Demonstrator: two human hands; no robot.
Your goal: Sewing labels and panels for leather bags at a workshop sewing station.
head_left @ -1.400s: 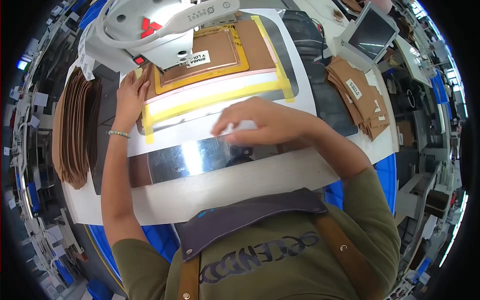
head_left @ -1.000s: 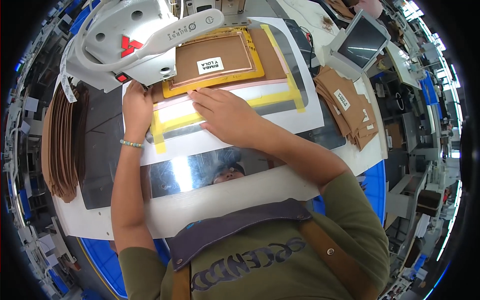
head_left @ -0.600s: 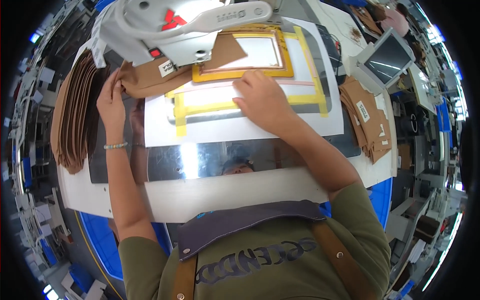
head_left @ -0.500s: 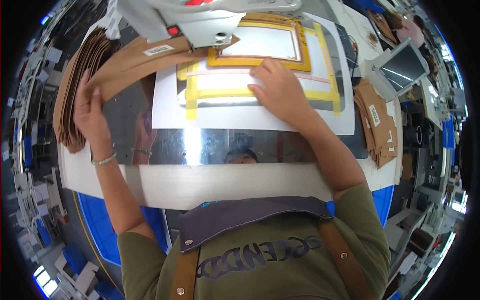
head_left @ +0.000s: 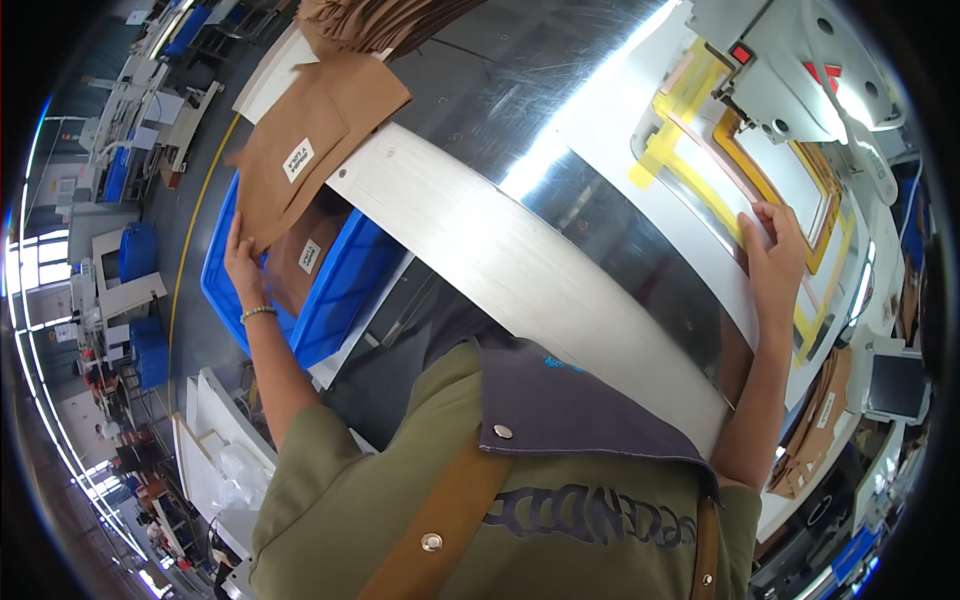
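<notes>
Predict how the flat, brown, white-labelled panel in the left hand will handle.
The panel is likely light: thin-looking, gripped by just the left hand. It may flex, as the similar layered brown stack looks wavy.

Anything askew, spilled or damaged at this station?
Nothing stands out. The left hand holds a labelled brown piece at the blue bin, where another piece lies; the right hand is by the yellow frame. The table edge looks bowed, probably just fisheye bend.

Beyond a grey floor [head_left: 200,345] with a yellow line [head_left: 190,235], bright windows [head_left: 42,250] glow.
</notes>
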